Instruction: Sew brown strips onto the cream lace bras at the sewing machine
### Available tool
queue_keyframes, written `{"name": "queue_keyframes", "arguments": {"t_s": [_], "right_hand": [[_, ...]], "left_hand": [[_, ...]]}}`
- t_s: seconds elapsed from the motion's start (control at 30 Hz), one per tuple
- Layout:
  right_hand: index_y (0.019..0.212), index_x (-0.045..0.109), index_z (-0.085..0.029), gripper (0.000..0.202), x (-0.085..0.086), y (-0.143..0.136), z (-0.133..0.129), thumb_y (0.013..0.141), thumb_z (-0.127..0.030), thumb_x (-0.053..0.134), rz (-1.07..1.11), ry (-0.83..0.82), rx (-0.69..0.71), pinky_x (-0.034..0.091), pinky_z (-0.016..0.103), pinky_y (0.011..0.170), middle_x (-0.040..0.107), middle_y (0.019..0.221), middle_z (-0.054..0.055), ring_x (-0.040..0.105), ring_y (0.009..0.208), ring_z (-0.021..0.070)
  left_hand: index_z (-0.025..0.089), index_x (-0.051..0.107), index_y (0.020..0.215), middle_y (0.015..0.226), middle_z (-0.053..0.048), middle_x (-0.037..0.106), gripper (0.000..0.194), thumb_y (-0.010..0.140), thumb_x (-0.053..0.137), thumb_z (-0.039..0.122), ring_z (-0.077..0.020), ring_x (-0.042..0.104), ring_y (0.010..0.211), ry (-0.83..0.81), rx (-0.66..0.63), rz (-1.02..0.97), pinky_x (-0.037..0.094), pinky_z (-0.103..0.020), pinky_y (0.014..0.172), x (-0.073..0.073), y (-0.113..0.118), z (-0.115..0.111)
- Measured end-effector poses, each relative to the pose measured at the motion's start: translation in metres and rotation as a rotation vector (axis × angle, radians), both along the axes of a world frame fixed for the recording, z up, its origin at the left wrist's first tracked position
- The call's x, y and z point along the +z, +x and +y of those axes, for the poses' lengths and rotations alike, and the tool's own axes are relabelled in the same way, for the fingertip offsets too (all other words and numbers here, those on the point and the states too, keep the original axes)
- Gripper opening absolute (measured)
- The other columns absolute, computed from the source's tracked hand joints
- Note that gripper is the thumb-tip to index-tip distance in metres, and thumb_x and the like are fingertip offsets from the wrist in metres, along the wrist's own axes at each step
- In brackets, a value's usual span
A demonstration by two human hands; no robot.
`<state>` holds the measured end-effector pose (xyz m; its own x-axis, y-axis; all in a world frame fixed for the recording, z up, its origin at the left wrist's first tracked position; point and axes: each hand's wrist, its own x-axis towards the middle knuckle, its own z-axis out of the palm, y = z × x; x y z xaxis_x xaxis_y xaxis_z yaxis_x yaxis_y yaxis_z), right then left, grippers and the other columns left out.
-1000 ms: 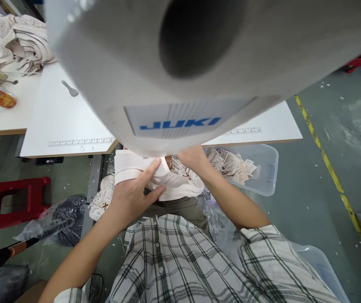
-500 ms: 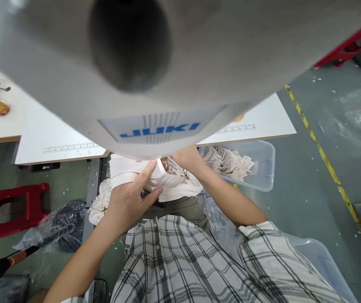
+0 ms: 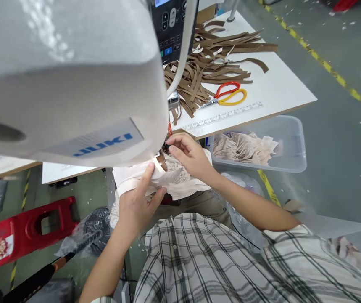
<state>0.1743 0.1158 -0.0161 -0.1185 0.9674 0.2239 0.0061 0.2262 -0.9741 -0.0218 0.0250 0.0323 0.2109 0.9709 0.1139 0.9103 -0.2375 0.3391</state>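
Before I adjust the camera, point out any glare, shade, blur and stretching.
Head view: speckled glare atop the sewing machine, shade on its lower side; head view: the machine looks soft, the scissors crisper; head view: the cloth is pale and bright; head view: the shirt seems stretched toward the lower right corner.

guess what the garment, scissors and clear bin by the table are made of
Cream garment: matte fabric, given soft folds, lacy patterning. Scissors: probably steel blades, shiny; glossy red-and-yellow handles, perhaps plastic. Clear bin: likely smooth plastic, see-through walls.
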Motion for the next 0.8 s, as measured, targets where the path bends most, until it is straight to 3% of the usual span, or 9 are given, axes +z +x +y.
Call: {"name": "queue_keyframes", "arguments": {"t_s": [0.17,0.37,0.6,0.8], "right_hand": [[0.1,0.062,-0.023,0.015,-0.004,0.007,-0.012,0.094,-0.036,0.058,0.007,-0.079,0.044,0.049,0.032,0.083,0.059,0.104,0.005,0.06,0.095,0.018],[0.095,0.062,-0.021,0.013,0.002,0.009,-0.017,0.095,-0.032,0.055,0.0,-0.077,0.069,0.047,0.032,0.081,0.061,0.101,0.005,0.059,0.095,0.0184],[0.091,0.062,-0.021,0.013,0.003,0.01,-0.019,0.095,-0.031,0.055,0.027,-0.036,0.105,0.047,0.031,0.079,0.062,0.098,0.005,0.059,0.092,0.0176],[0.091,0.063,-0.02,0.015,0.001,0.012,-0.021,0.095,-0.033,0.055,0.001,-0.052,0.11,0.046,0.03,0.076,0.063,0.096,0.004,0.059,0.089,0.0166]], "left_hand": [[0.023,0.046,0.147,0.091,-0.006,0.075,0.063,0.091,0.062,0.047,-0.0112,0.058,0.051,-0.048,0.031,-0.008,0.038,-0.021,0.051,0.006,0.003,0.001],[0.023,0.045,0.148,0.08,-0.002,0.072,0.064,0.09,0.063,0.044,-0.008,0.049,0.042,-0.102,0.081,0.003,0.04,-0.021,0.052,0.01,0.005,0.0],[0.02,0.048,0.145,0.099,-0.008,0.075,0.061,0.091,0.062,0.044,-0.0057,0.046,0.041,-0.076,0.096,0.01,0.04,-0.021,0.048,0.016,0.009,0.002],[0.019,0.049,0.144,0.097,-0.007,0.076,0.062,0.09,0.063,0.047,-0.0071,0.048,0.041,-0.053,0.104,0.03,0.042,-0.022,0.048,0.017,0.011,0.003]]}}
